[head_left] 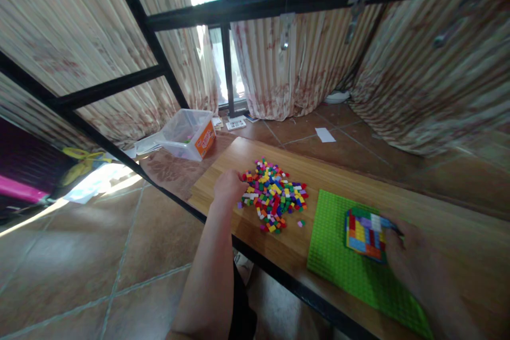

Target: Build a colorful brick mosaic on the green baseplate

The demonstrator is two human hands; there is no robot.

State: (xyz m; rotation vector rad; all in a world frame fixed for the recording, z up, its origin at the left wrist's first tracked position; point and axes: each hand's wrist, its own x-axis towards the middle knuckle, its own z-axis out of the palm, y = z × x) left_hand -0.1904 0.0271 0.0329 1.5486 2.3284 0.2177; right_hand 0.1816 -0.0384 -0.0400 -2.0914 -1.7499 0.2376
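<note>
Closest to me, my right hand [410, 255] lies on the green baseplate [338, 255], its fingers closed against the right edge of the multicoloured brick panel [364, 234], steadying it where it sits on the plate's far half; the panel shows rows of red, yellow, blue, white and purple, a small patch set against the broad bare studs around it, so I judge the build well begun but far from covering the plate; a little farther out and to the left, my left hand [228, 187] is curled at the near-left edge of the loose brick pile [274, 194], fingers bent as if pinching, though I cannot tell whether a brick is actually between them; the pile is still large, many small pieces in mixed colours spread on the wooden tabletop [319, 170], with a few strays toward the baseplate, so plenty of stock is left to place; beyond the table, on the tiled floor, a clear plastic tub [187, 133] with an orange label stands near the curtains [279, 69].
</note>
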